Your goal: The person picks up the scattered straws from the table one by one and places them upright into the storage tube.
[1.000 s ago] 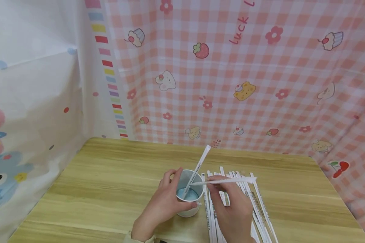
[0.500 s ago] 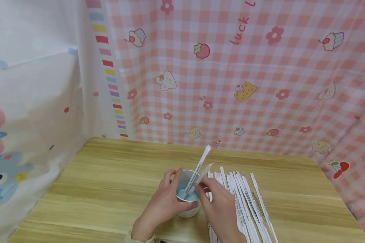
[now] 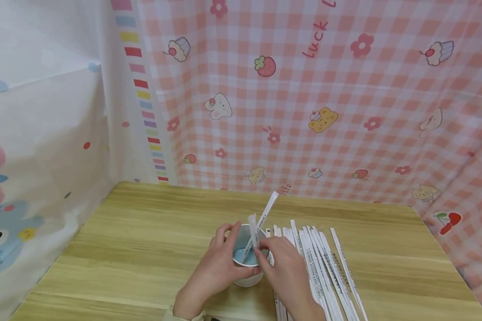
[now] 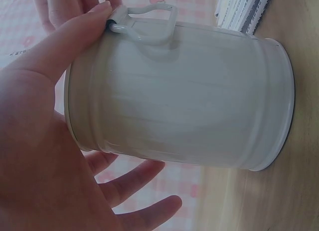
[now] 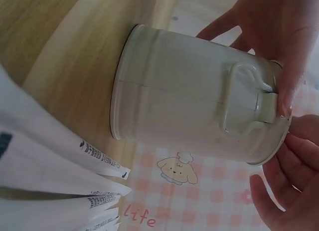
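Note:
A small white metal pail [image 3: 249, 281] with a bluish inside stands upright on the table; both wrist views show its side and wire handle [image 5: 244, 104]. My left hand [image 3: 214, 267] grips the pail's rim, thumb on the near side by the handle and fingers around the far side. At the rim's right side, my right hand [image 3: 287, 272] pinches a white paper-wrapped straw [image 3: 252, 223], its top poking up above the rim. Another wrapped straw [image 3: 269, 205] leans in the pail, tilted to the right. The lower end of the held straw is hard to make out.
To the right of the pail lies a loose row of several wrapped straws [image 3: 325, 267], partly behind my right hand. The wooden table [image 3: 136, 249] meets a pink checked cloth [image 3: 289, 89] at the back and a white cloth [image 3: 48, 133] at the left.
My right hand has brought its straw from lying nearly level over the rim to steeply upright against the pail's inside. The left hand and the leaning straw stay in place.

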Available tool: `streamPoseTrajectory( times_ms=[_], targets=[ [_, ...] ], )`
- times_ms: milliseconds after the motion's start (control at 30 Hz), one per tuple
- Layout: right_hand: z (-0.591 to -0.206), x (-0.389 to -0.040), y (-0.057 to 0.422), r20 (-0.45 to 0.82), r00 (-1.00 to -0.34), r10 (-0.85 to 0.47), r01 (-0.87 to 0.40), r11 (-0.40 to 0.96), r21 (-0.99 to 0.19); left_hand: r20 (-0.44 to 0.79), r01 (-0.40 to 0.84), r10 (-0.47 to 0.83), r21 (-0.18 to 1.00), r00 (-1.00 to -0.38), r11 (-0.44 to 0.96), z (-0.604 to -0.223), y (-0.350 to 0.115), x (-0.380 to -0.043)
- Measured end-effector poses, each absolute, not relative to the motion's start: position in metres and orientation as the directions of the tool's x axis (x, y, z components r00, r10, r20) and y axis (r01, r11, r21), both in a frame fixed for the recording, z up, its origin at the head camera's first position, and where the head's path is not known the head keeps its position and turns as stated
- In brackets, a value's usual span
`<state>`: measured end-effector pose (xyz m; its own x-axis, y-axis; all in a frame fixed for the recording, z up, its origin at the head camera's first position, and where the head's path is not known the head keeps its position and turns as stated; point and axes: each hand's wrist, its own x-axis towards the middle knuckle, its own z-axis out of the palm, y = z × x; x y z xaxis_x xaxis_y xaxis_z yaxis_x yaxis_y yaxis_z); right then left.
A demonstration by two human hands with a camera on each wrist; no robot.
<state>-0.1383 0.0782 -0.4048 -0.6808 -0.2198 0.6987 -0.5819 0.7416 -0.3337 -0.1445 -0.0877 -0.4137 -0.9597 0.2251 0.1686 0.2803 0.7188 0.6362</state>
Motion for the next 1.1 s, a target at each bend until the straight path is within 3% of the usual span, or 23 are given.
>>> streamPoseTrajectory(
  times_ms=[467,667,900,1100],
  targets=[
    [-0.404,-0.139,0.083,0.59,-0.741,-0.32,-0.592,0.726,-0.351,0.174,0.292,0.236,0.634,-0.956,0.716,-0.413,-0.088,-0.145],
    [-0.399,-0.14,0.096,0.589,-0.729,-0.349,-0.605,0.731,-0.316,0.213,0.324,0.245,0.644,-0.946,0.692,-0.414,-0.088,-0.144],
    [-0.39,-0.144,0.127,0.593,-0.765,-0.25,-0.512,0.795,-0.325,0.22,0.318,0.23,0.664,-0.948,0.676,-0.414,-0.087,-0.144],
    [-0.385,-0.147,0.157,0.55,-0.828,-0.105,-0.388,0.816,-0.429,0.207,0.306,0.225,0.677,-0.952,0.67,-0.414,-0.088,-0.144]
  ],
)
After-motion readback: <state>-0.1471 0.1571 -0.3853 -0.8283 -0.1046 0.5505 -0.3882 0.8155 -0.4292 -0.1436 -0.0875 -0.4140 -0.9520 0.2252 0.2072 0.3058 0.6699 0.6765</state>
